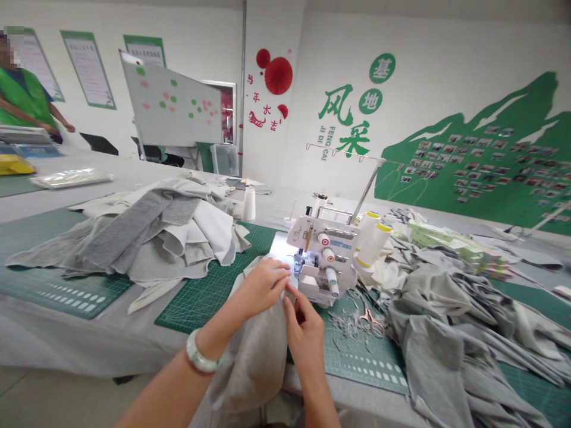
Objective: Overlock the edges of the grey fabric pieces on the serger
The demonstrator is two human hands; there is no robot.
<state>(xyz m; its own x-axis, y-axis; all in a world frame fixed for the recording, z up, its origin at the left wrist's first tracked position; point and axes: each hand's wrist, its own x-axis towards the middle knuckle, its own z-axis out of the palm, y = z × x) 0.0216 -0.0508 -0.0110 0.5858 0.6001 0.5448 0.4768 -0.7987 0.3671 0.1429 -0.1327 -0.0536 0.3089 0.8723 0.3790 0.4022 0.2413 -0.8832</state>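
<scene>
A white overlock sewing machine (319,229) with its lamp lit stands on a green cutting mat (200,303). Grey fabric (263,356) runs from beside its needle area down over the table's front edge. My left hand (263,284), a pale bangle on its wrist, presses on the fabric just left of the presser foot, fingers together. Close by on the right, my right hand (306,318) pinches the fabric edge between thumb and fingers. The fabric right under the fingertips is partly hidden.
Grey and white cloth pieces (173,232) are heaped at the left, more grey cloth (446,309) at the right. Scissors (372,324) lie among thread scraps right of the machine. Thread cones (375,244) stand behind it. A person in a green vest (27,101) is at the far left.
</scene>
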